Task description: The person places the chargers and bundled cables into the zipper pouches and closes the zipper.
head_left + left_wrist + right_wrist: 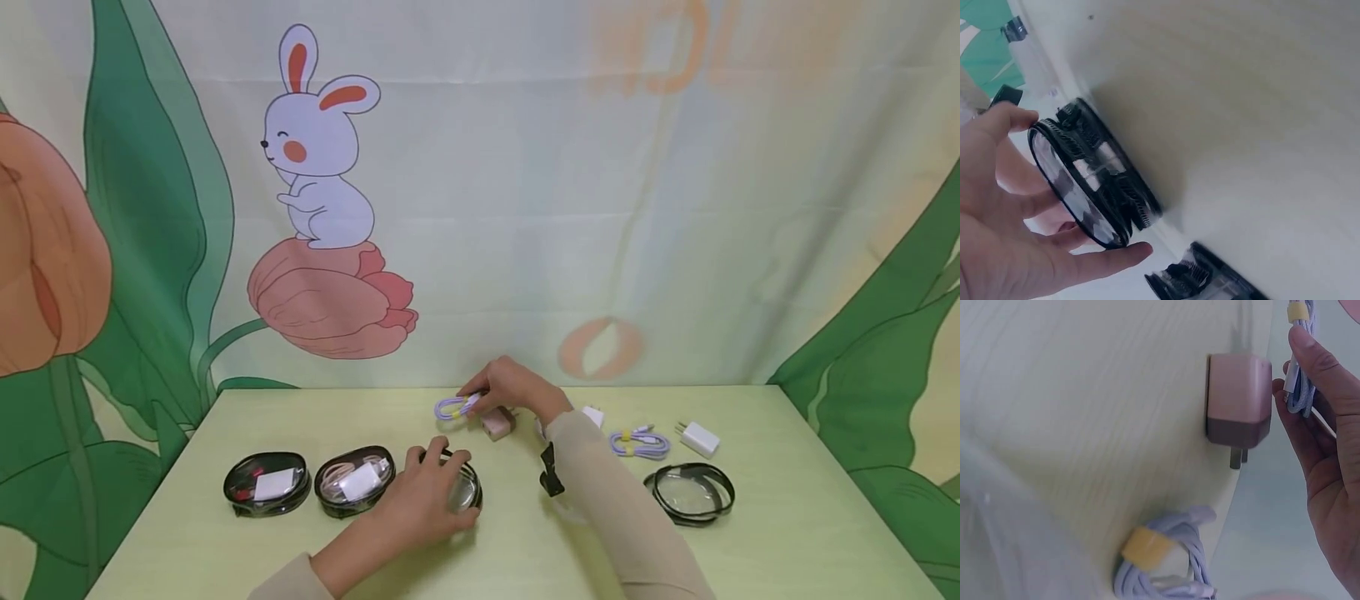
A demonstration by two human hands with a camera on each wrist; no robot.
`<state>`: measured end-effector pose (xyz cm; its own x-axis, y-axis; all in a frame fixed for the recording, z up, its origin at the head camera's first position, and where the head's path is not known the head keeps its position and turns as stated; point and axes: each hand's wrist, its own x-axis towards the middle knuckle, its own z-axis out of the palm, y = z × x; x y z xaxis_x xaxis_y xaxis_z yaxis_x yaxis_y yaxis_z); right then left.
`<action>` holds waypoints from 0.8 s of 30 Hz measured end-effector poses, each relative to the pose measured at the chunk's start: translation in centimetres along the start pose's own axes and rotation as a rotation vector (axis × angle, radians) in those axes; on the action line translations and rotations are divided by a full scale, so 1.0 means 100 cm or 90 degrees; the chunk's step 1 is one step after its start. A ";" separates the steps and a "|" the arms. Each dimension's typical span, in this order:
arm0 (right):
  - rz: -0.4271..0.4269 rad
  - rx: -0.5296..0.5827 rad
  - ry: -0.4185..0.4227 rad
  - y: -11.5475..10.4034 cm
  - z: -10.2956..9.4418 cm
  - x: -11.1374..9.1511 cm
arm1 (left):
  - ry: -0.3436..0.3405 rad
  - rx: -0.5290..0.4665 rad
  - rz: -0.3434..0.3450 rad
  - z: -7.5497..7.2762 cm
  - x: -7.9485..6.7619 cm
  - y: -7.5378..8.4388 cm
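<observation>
My left hand grips an oval clear pouch with a black zipper, lying on the light green table. In the left wrist view the thumb and fingers of that hand span the pouch from end to end. My right hand reaches to the table's far side and pinches a coiled purple cable with a yellow tie. A pink charger lies just beside it. The right wrist view shows the fingers on the cable, next to the pink charger.
Two filled zip pouches lie left of my left hand. Right of my forearm are an empty clear pouch, a second purple cable, and two white chargers. A printed cloth backdrop hangs behind the table.
</observation>
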<state>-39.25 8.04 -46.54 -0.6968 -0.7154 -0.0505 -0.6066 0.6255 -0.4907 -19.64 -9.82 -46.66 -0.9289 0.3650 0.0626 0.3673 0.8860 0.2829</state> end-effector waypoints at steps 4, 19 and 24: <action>-0.007 -0.023 0.003 0.001 -0.002 -0.004 | -0.008 -0.018 0.008 -0.003 -0.001 -0.003; -0.014 -0.031 0.004 -0.011 -0.008 -0.021 | 0.038 -0.058 -0.070 -0.002 0.004 -0.001; -0.018 -0.047 0.007 -0.025 -0.002 -0.035 | 0.060 -0.063 -0.075 0.000 0.004 -0.001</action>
<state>-35.40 9.08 -44.97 -0.6826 -0.7302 -0.0283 -0.6523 0.6263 -0.4269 -20.04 -9.78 -46.64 -0.9673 0.2275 0.1117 0.2532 0.8869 0.3864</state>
